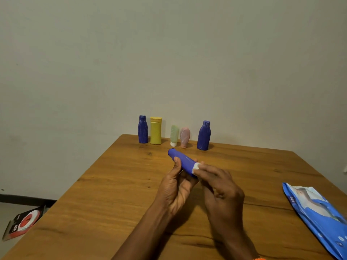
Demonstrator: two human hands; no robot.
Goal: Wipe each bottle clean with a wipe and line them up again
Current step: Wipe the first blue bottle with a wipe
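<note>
Two hands at work: left hand (pixel 175 186) gripping blue bottle (pixel 183 162) tilted; right hand (pixel 219 188) fingers pinching white wipe (pixel 196 166) against its base.

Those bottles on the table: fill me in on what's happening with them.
A person is cleaning them one at a time. The left hand holds a blue bottle tilted above the wooden table, while the right hand presses a small white wipe against its lower end. Five other bottles stand upright in a row by the wall. A blue wipes pack lies at the right.
</note>
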